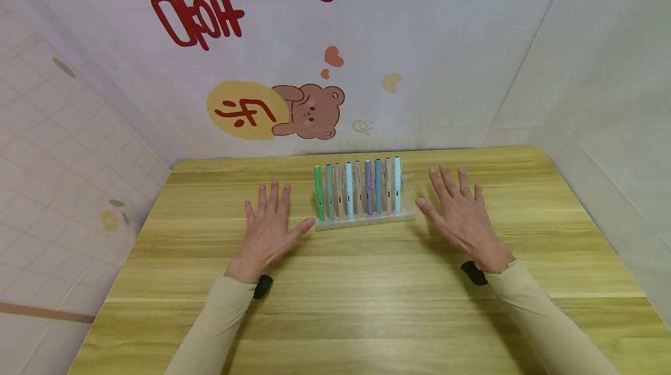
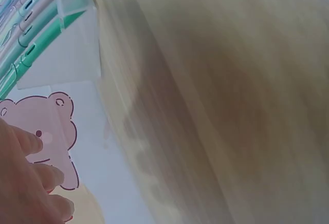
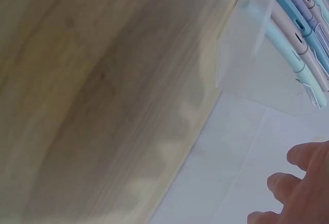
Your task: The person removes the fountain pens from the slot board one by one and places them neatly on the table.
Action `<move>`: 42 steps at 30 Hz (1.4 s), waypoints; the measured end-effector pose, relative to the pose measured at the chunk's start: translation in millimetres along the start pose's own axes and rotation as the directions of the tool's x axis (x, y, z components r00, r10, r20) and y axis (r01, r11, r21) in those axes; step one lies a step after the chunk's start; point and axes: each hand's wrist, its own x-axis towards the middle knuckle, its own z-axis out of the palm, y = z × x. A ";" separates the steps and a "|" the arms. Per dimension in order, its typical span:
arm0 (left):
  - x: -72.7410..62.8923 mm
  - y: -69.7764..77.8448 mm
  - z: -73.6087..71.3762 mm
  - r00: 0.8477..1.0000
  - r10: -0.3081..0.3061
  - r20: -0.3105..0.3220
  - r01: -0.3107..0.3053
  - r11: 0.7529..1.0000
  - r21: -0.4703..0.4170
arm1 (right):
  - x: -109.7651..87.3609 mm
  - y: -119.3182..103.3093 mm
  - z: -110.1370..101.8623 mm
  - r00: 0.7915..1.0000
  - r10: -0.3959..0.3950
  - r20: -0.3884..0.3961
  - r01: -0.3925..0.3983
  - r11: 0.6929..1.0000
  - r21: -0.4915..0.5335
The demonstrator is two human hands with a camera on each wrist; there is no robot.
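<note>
A clear pen stand (image 1: 367, 222) holds a row of several capped pens, leaning back side by side near the table's far edge. At its left end is a bright green pen (image 1: 319, 194); a purple pen (image 1: 369, 188) stands right of the middle, and a light blue pen (image 1: 397, 186) ends the row. Left of the stand, my left hand (image 1: 268, 235) has its fingers spread and its thumb tip close to the stand's corner. My right hand (image 1: 461, 218) is just past the other end, fingers also spread. Neither hand holds anything.
The wood-grain table (image 1: 367, 305) backs onto a white cloth (image 1: 445, 72) printed with a brown bear (image 1: 314, 113) and red lettering. More cloth hangs along both sides. A dark band (image 1: 263, 286) sits at my left wrist, another band (image 1: 474, 273) at the right.
</note>
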 end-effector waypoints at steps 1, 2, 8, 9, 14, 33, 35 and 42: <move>0.1 0.6 0.3 1.000 0.003 0.001 -0.003 1.000 -0.014 | 0.2 -0.2 0.7 1.000 0.000 -0.003 0.000 1.000 0.005; -0.1 1.6 0.3 1.000 0.004 0.004 -0.004 1.000 -0.030 | 0.4 -0.4 1.5 1.000 -0.001 -0.005 0.001 1.000 0.009; 0.3 6.3 0.4 1.000 0.008 0.017 -0.006 0.992 -0.127 | 1.9 -2.6 5.6 1.000 -0.007 0.017 0.006 0.997 0.071; 0.5 6.9 0.3 1.000 0.008 0.017 -0.005 0.990 -0.141 | 2.2 -3.2 5.8 1.000 -0.008 0.025 0.006 0.996 0.086; 0.4 9.4 -0.3 1.000 0.009 0.016 -0.005 0.979 -0.204 | 3.9 -6.9 5.5 0.999 -0.013 0.044 0.007 0.990 0.141; 9.2 16.0 -1.5 0.996 0.027 0.086 0.015 0.889 -0.457 | 4.3 -11.8 5.5 0.998 -0.011 0.063 -0.018 0.897 0.443; 10.6 16.4 -0.5 0.996 0.022 0.082 0.020 0.877 -0.479 | 4.2 -12.2 5.5 0.998 -0.005 0.069 -0.028 0.883 0.469; 14.2 15.8 4.5 0.997 0.023 0.078 0.019 0.864 -0.503 | 4.9 -13.0 7.4 0.997 0.012 0.083 -0.054 0.850 0.524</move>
